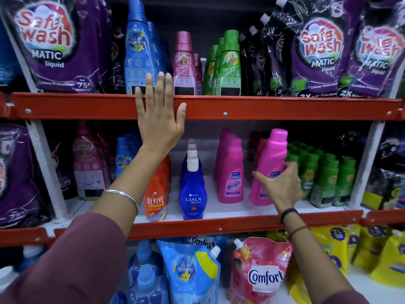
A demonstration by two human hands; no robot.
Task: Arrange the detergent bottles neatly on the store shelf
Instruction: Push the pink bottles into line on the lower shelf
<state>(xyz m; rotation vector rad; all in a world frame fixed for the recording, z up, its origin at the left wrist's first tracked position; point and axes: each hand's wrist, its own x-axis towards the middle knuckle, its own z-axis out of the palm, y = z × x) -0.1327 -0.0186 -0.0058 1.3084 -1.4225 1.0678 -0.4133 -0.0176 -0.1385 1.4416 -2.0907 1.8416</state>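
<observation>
The left hand (158, 119) lies flat and released, fingers spread, against the red shelf rail (263, 108), above and to the left of the pink bottle (270, 167); it holds nothing and looks to be steadying the person. To the right of it on the middle shelf, left of the pink bottle, stand an orange bottle (156, 194), a blue bottle (192, 187) with a white cap and a row of matching pink bottles (230, 172). The right hand (279, 185) is grasping the pink bottle around its lower body, thumb across the label; the bottle leans to the right, its base at the shelf front. Green bottles (324, 178) stand just right of it. The bottle looks like stiff, smooth plastic, probably full and fairly heavy, with a glossy skin that could slip. The wide lower body is likely the safest place to hold; the narrow neck under the cap would suit straightening it upright beside the row.
</observation>
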